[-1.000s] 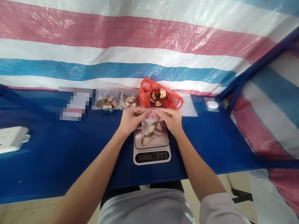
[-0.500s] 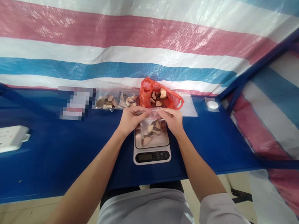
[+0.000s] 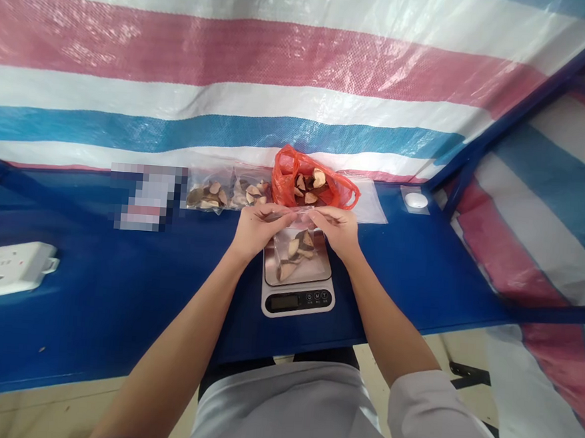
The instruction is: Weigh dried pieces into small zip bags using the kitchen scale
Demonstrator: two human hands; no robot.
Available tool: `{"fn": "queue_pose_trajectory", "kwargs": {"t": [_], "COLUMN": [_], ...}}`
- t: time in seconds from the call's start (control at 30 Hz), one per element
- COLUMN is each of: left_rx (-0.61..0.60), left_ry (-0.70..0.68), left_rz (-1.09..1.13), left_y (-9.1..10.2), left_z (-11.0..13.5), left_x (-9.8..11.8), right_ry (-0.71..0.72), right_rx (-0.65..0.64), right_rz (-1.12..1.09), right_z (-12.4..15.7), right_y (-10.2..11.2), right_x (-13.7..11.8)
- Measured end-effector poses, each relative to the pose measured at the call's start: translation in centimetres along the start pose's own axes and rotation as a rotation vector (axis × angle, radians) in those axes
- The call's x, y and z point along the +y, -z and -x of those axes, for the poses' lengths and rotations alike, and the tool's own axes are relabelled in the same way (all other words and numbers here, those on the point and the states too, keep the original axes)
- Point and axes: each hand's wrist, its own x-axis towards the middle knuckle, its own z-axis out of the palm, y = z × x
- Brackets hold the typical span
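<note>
My left hand and my right hand pinch the top edge of a clear plastic bag between thumbs and fingers. Dried brown and cream slices show inside its lower part. The bag hangs over the steel plate of a white kitchen scale; whether its bottom rests on the plate I cannot tell. The scale's display looks dark. Just beyond my hands lies an open red plastic bag with more dried slices in it.
Two filled clear bags, one further left and one nearer, lie along the back of the blue table. Flat clear bags lie beneath the red bag. A white oval object is at right, a power strip at left.
The view has shifted slightly. Both hands keep their pinch on the bag's top, the thumbs a little closer together; the rest stays in place.
</note>
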Motion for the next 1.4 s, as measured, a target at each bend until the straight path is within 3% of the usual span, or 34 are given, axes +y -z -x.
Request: {"fn": "queue_pose_trajectory", "kwargs": {"t": [0.27,0.47,0.6,0.97,1.2,1.4], "left_rx": [0.024,0.101,0.129,0.11,0.108,0.091], "left_ry": [-0.129,-0.065,-0.067,-0.019,-0.024,-0.019], "left_rz": [-0.061,-0.077,-0.086,-0.059,-0.034,-0.028], "left_y": [-0.5,-0.8,-0.7,-0.4,-0.3,-0.2], "left_z": [0.2,0.5,0.5,0.3,0.4,0.5], "left_x": [0.4,0.2,0.1,-0.1,0.1,-0.2], "right_ry": [0.034,0.042,0.004,-0.063,-0.058,-0.043], "right_rx": [-0.013,0.061,0.125,0.154,0.062,0.089], "right_rz": [0.084,0.137,0.051,-0.01,-0.043,-0.035], "right_z": [0.2,0.1,0.0,-0.1,0.1,0.1], "right_y": [-0.2,0.0,-0.2,-0.6,-1.0,-1.0], "right_x": [-0.9,-0.6,-0.3,-0.1,-0.2,-0.1]}}
